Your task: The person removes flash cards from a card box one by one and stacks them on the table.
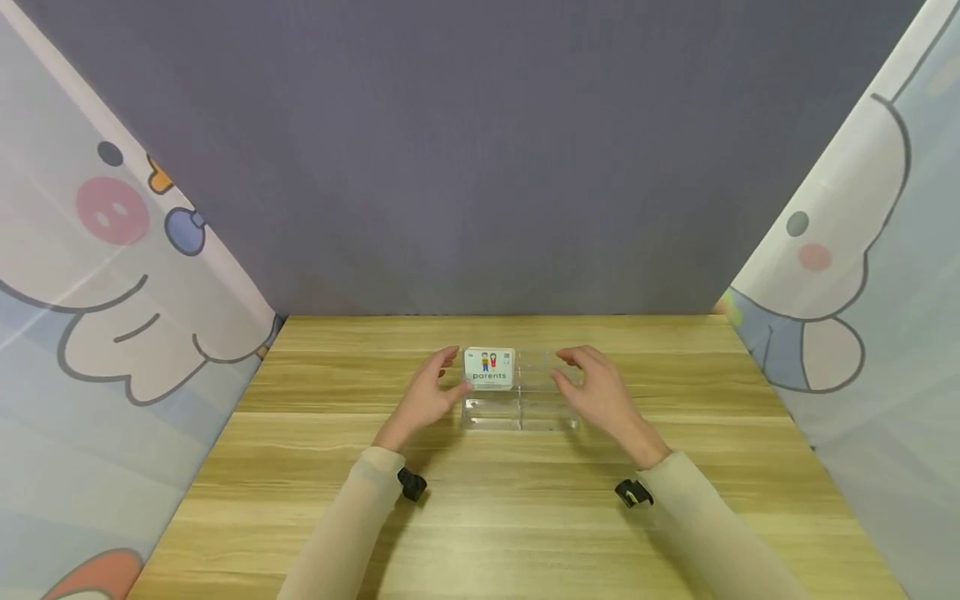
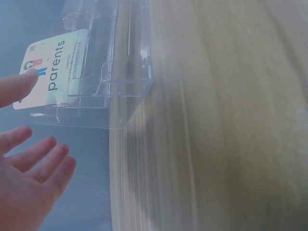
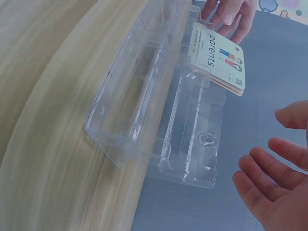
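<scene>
A clear plastic rack with several compartments (image 1: 520, 412) stands on the table. In its upper left compartment a small stack of cards (image 1: 490, 375) leans back, the front one printed "parents" with two cartoon figures. My left hand (image 1: 426, 397) is at the left side of the cards, fingers loosely spread and thumb near the lower left corner. Whether that thumb touches the card I cannot tell. To the right of the rack my right hand (image 1: 602, 397) holds nothing, its fingers apart and relaxed. The right wrist view shows the rack's right compartments (image 3: 183, 125) with no cards in them.
The wooden table (image 1: 495, 517) extends around the rack. Behind it rises a grey panel (image 1: 480, 167). Cartoon-printed curtains (image 1: 60, 467) flank the table on both sides. Dark wrist devices (image 1: 411, 484) sit at both cuffs.
</scene>
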`<act>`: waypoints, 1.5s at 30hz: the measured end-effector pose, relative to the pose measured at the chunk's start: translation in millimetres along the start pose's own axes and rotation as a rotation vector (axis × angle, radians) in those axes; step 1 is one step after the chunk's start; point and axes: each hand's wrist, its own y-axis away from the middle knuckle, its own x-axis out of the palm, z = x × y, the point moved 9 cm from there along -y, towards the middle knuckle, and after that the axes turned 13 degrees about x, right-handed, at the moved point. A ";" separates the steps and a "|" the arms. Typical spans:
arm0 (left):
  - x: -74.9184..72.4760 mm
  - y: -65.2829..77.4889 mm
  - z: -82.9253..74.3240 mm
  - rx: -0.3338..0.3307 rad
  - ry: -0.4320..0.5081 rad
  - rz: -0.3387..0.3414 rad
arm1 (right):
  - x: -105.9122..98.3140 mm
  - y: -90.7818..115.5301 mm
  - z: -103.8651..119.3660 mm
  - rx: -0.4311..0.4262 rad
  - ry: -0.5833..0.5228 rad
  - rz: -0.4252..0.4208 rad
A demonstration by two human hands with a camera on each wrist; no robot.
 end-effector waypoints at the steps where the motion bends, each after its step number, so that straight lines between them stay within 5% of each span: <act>1: 0.7 -0.8 0.3 0.000 0.002 0.005 | 0.7 -0.9 0.8 -0.001 -0.001 0.002; 19: 13.4 -9.5 3.8 0.037 0.127 0.038 | 8.6 -13.1 16.4 0.000 -0.050 0.019; 45: 17.3 -12.3 13.8 0.031 0.274 -0.020 | 26.9 -20.2 26.1 -0.005 -0.072 0.038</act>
